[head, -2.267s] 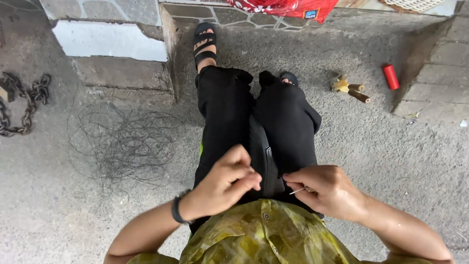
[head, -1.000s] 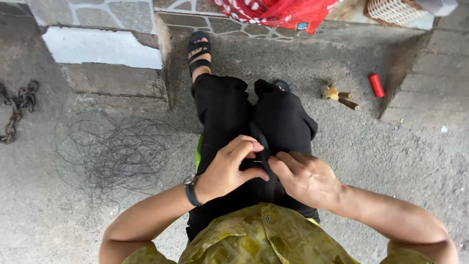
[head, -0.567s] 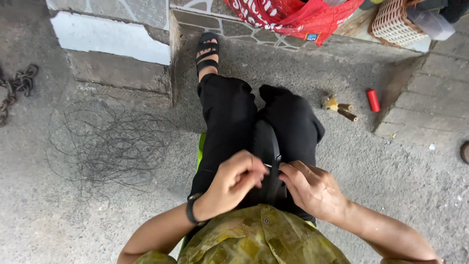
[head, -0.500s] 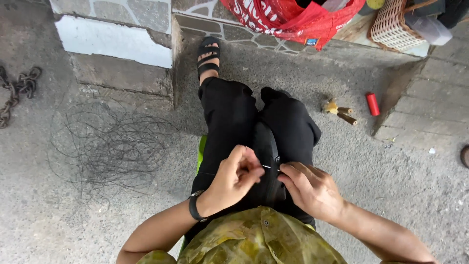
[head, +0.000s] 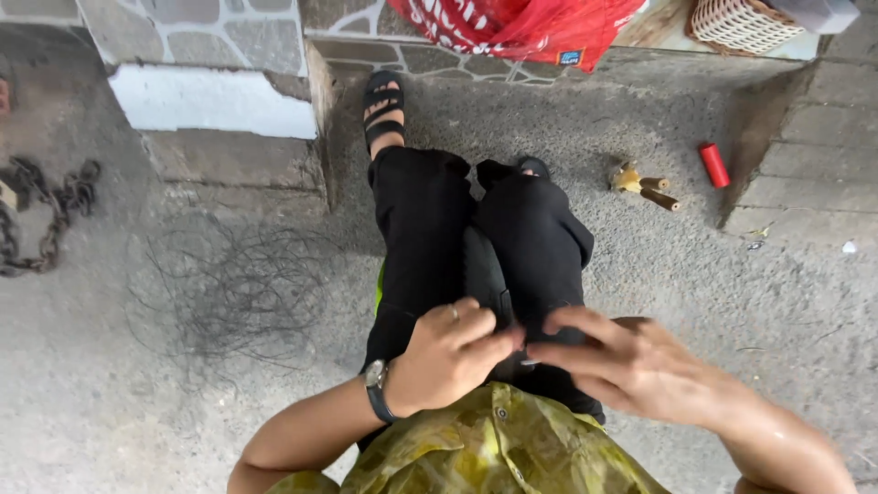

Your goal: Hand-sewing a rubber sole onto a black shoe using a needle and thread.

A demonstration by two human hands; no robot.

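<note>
Black object [head: 485, 274]: it lies lengthwise in the groove between your two knees, its near end under your fingertips
Left hand [head: 448, 352]: your fingers are curled and pressed together, thumb against forefinger at the object's near end; what they pinch is too small to tell
Right hand [head: 631, 366]: your fingers are spread and reach left, tips just beside the left hand's; I cannot tell whether they grip anything
Left edge: a tangle of thin wire [head: 229, 288] on the concrete, a chain [head: 41, 215] beyond it
Far edge: stone step [head: 215, 101]
Right side: bare concrete, a red cylinder [head: 714, 165] well apart
</note>
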